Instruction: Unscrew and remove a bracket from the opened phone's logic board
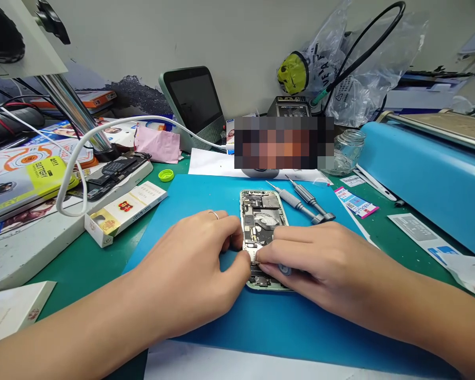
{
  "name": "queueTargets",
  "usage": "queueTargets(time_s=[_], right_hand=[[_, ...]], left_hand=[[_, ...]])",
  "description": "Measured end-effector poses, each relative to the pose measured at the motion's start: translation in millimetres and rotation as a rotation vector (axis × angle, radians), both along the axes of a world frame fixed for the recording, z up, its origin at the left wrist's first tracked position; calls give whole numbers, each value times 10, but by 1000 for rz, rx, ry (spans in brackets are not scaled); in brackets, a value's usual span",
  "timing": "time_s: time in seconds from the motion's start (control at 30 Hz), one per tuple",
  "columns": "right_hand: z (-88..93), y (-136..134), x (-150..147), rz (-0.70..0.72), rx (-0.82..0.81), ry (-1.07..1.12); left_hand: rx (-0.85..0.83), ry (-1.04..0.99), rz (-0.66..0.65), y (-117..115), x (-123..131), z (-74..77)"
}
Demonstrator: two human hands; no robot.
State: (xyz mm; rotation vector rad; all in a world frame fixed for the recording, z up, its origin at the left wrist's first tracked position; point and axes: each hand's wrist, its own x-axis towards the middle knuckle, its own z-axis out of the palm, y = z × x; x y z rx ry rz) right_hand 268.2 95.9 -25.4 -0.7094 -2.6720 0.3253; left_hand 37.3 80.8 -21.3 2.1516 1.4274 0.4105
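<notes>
An opened smartphone (pixel 263 216) with a pale green frame lies on the blue mat (pixel 206 203), its inner boards and black parts bare. Along its left edge, my left hand (pixel 201 258) is closed, thumb and bent fingers gripping the frame. My right hand (pixel 324 258) reaches over the phone's lower right part, thumb and forefinger pinched together above the inner parts. A small grey rounded end (pixel 285 269) shows between its fingers; the rest of that object is hidden. Beyond the right hand, two grey precision screwdrivers (pixel 298 203) lie side by side on the mat.
To the left are a white and gold box (pixel 125 214), another opened phone (pixel 116 174) and a white cable (pixel 73 158). A green cap (pixel 166 175) lies by the mat. At the right stand a glass jar (pixel 346 150) and a blue machine (pixel 423 182). A tablet-like screen (pixel 192 105) stands behind.
</notes>
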Motion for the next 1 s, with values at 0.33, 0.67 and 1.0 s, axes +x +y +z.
queueTargets(time_s=[0.33,0.67,1.0], right_hand=[[0,14,-18,9,-1,-4],[5,54,-37,5,-12,9],[28,55,-21,-7,-69,-8]], left_hand=[[14,25,-23,15,1,15],[45,33,-37,3,9,-5],[47,45,-40,3,17,2]])
